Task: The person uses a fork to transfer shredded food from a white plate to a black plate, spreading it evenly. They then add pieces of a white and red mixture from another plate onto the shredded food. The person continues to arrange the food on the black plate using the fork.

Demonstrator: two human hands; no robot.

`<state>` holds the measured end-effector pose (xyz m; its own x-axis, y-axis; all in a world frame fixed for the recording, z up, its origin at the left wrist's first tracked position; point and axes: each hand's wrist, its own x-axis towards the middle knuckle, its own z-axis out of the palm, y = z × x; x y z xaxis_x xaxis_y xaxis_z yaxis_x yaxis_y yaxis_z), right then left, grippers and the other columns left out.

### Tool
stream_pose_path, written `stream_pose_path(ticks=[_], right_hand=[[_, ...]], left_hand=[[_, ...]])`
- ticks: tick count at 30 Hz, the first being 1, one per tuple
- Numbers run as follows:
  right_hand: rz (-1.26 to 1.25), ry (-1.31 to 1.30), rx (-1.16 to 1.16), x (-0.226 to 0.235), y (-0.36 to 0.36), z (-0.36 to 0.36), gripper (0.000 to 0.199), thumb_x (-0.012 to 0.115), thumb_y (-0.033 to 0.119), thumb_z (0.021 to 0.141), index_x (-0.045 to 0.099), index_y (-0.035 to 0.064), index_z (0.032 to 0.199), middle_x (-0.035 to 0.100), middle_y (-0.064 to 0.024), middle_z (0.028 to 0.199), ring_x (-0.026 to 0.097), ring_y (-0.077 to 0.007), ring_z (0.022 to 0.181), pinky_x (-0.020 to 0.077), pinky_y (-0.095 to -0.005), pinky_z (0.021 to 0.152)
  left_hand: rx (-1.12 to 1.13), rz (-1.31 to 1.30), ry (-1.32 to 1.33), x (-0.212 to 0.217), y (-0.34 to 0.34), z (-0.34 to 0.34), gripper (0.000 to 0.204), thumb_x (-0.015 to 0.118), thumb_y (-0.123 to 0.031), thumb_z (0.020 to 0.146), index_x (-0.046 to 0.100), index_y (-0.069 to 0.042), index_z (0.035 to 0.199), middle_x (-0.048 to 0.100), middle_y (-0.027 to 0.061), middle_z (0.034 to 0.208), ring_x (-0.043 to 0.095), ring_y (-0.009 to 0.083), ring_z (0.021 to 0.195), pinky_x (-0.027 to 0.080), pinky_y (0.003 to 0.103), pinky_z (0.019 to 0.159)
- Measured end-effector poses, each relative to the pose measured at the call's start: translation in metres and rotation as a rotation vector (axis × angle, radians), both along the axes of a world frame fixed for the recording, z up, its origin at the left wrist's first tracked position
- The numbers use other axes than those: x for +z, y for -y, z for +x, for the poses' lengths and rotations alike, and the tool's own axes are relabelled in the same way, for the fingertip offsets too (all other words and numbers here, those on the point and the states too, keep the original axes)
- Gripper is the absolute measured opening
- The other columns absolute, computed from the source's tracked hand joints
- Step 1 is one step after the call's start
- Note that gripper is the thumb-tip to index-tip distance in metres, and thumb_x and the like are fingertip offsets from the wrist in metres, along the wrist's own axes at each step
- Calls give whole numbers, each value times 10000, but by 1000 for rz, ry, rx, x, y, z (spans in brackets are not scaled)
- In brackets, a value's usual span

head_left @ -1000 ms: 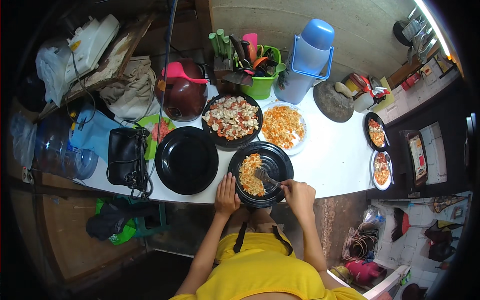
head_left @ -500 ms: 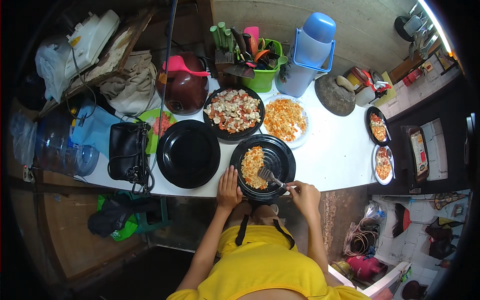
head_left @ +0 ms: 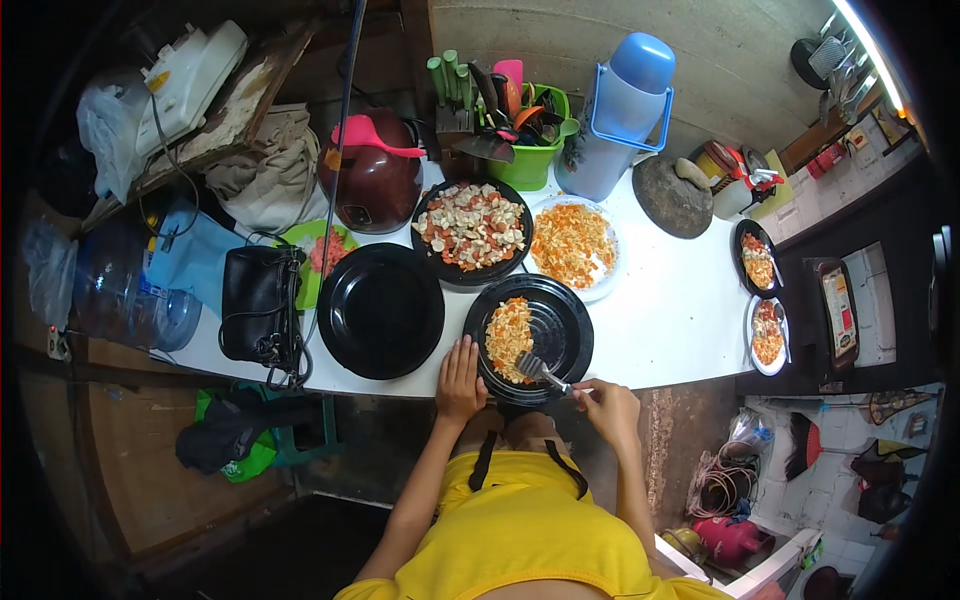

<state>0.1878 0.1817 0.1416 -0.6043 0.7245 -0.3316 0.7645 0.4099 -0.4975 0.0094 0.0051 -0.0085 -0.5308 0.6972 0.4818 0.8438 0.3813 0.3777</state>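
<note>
In front of me at the table's edge is a black plate (head_left: pixel 566 330) with shredded orange and pale food (head_left: pixel 507 338) heaped on its left half. My right hand (head_left: pixel 607 408) pinches the handle of a metal fork (head_left: pixel 533 367), whose head rests against the heap's near right side. Fingers stretched out together, my left hand (head_left: pixel 462 382) lies at the plate's left rim. Further left is a bare black plate (head_left: pixel 382 308). Behind sit a black plate of chopped pale and reddish pieces (head_left: pixel 472 228) and a white plate with more shredded orange food (head_left: pixel 570 245).
A black bag (head_left: pixel 258 300) and a green board (head_left: pixel 306 290) are at left. Along the back stand a dark red rice cooker (head_left: pixel 375 185), a green utensil holder (head_left: pixel 525 165), a blue jug (head_left: pixel 620 125) and a round stone (head_left: pixel 668 205). Two filled plates (head_left: pixel 756 262) sit far right.
The fork's head has shifted slightly toward the near side of the food heap, with my right hand lowered a little. My left hand stays at the plate's rim. The whole view has shifted slightly.
</note>
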Motion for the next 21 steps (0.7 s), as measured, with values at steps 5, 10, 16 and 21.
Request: stream_pose_path(ticks=[5,10,16,21], right_hand=[[-8,0,-18,5,2,-2,152,674,269,855,752,164,932,673,-18,623,641,-180,564,465,-313,559],[32,-18,-21,0,0,1,159,680,276,849,751,162,934,665,-20,609,638,-180,556,458,-313,545],[-14,-78,-33,-6,-1,-11,156,680,273,851,754,159,926,666,-11,609,640,-163,554,456,-304,523],[-23,-75,-20,-15,1,-15,152,690,252,855,754,147,945,678,4,625,618,-103,520,425,-269,492]], left_hand=[[-1,-5,-2,-1,0,0,526,331,-224,932,460,59,1356,455,226,1410,438,369,1311,345,466,1090],[-2,4,15,-1,0,0,523,335,-225,932,461,56,1355,453,234,1409,440,372,1308,343,469,1088],[-1,9,10,-1,0,0,516,337,-218,931,464,49,1354,455,229,1410,443,372,1305,337,466,1088],[-4,17,4,-1,-1,0,515,339,-218,929,467,50,1350,454,228,1412,438,371,1310,334,461,1092]])
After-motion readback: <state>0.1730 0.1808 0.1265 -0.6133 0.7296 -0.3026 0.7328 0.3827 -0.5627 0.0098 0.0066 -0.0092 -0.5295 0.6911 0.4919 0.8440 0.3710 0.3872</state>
